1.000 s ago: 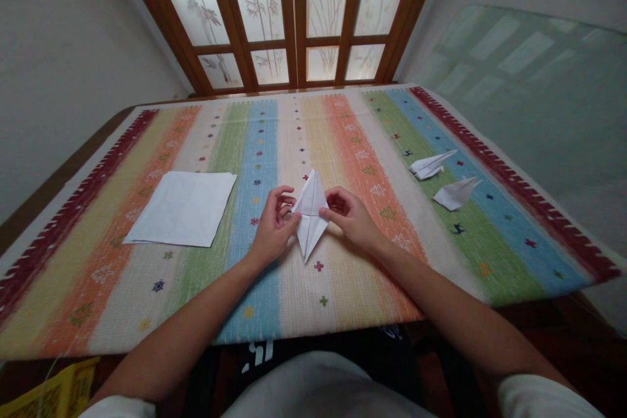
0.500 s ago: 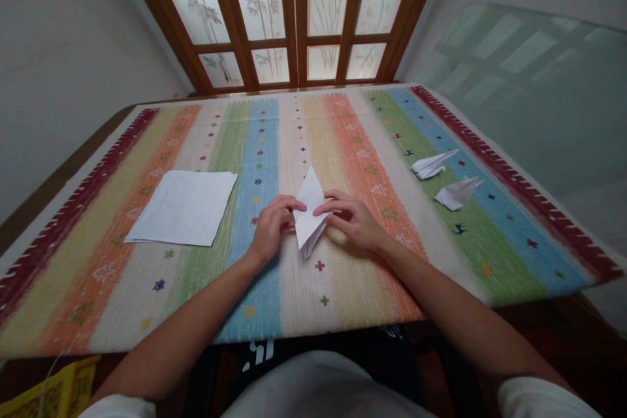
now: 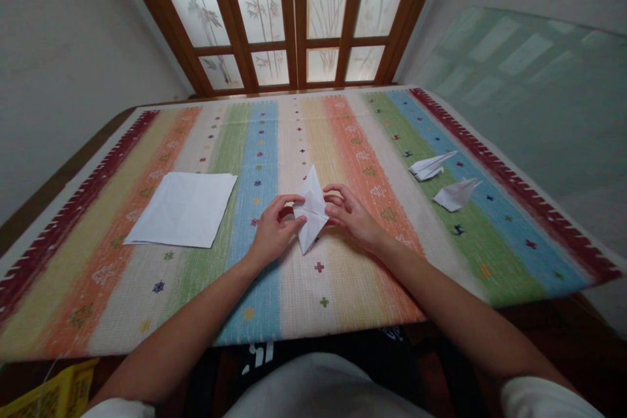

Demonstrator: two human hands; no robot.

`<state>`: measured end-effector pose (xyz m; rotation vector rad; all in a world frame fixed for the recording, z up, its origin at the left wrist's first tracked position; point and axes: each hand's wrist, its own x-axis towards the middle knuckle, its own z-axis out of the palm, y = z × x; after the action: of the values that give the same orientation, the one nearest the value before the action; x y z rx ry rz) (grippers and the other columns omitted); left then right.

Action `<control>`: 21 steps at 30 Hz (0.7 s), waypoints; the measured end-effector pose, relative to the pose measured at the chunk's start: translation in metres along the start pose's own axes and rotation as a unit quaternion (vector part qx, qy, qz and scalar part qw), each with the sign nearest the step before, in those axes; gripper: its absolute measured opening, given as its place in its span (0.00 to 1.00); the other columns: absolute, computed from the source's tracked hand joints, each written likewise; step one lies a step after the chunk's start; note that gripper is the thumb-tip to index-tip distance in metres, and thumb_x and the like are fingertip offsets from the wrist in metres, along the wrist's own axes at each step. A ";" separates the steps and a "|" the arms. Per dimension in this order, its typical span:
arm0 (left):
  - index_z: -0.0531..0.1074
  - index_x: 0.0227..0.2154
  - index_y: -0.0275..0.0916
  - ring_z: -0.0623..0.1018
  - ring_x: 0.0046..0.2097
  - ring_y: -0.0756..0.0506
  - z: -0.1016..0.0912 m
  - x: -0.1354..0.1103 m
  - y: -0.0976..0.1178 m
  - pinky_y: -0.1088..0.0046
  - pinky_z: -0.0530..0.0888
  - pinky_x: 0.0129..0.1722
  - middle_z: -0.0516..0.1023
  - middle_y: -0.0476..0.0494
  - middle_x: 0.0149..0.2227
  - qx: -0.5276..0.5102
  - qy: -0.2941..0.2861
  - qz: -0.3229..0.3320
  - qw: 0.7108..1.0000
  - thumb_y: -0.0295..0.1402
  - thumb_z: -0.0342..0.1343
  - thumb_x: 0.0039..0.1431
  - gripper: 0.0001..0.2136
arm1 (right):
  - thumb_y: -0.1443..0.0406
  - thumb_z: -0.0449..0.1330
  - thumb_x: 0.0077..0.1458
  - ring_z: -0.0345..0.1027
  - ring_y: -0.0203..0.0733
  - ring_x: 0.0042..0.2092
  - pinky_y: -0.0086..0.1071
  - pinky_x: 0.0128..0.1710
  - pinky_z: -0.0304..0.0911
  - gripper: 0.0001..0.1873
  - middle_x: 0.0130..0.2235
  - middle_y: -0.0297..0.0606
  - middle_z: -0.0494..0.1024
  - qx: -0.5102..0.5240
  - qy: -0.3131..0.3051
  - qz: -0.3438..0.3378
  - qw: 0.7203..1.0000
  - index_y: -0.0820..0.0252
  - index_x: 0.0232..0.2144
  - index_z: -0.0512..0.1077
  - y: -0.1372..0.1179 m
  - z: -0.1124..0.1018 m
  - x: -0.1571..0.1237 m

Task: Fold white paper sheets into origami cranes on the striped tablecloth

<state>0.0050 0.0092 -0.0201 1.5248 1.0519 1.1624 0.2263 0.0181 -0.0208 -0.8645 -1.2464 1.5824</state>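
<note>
The white folded-paper diamond [image 3: 310, 212], long and narrow with creases across its face, sits between the two hands, one point aimed away from the person and the other toward them; whether it rests on the cloth or hangs just above it is hard to tell. The left hand [image 3: 275, 227] pinches its left corner, thumb on the near face, and the right hand [image 3: 351, 217] grips the right corner with thumb and curled fingers, some of them hidden. It should handle as almost weightless, springy along the doubled folds and softer at the single layers, with little slip against dry skin. The slender points would probably bend or crumple first, so the wide middle corners, where layers seem to gather, look like the safest hold, with a light pinch rather than a squeeze. Left of the left hand lies a flat stack of plain white paper sheets [image 3: 181, 209]; well to the right of the right hand stand two white folded-paper figures [image 3: 456, 195] with pointed tips, all on the tabletop covered in multicoloured striped cloth [image 3: 304, 300].
</note>
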 end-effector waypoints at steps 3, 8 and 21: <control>0.76 0.55 0.42 0.81 0.50 0.43 0.001 -0.002 0.002 0.71 0.83 0.41 0.73 0.37 0.55 0.004 -0.013 0.000 1.000 0.34 0.65 0.60 0.20 | 0.54 0.69 0.60 0.76 0.41 0.42 0.38 0.42 0.76 0.29 0.58 0.40 0.75 -0.061 0.020 -0.049 0.997 0.41 0.61 0.67 -0.006 0.002 -0.003; 0.74 0.58 0.43 0.80 0.53 0.41 0.002 -0.004 0.004 0.69 0.84 0.43 0.70 0.37 0.58 -0.026 -0.035 -0.004 0.999 0.33 0.66 0.59 0.23 | 0.56 0.68 0.61 0.75 0.41 0.40 0.37 0.41 0.74 0.19 0.52 0.41 0.80 -0.099 0.016 -0.064 0.993 0.51 0.52 0.79 -0.010 0.001 -0.002; 0.75 0.36 0.40 0.76 0.46 0.45 -0.009 0.003 0.009 0.71 0.75 0.42 0.76 0.41 0.47 0.039 -0.010 0.064 0.997 0.35 0.65 0.62 0.06 | 0.61 0.68 0.59 0.74 0.44 0.44 0.44 0.50 0.72 0.12 0.50 0.41 0.78 -0.190 0.017 -0.119 0.974 0.50 0.46 0.84 -0.013 -0.004 -0.002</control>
<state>-0.0021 0.0114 -0.0096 1.6835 1.0084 1.2032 0.2334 0.0179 -0.0092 -0.9326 -1.5936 1.1523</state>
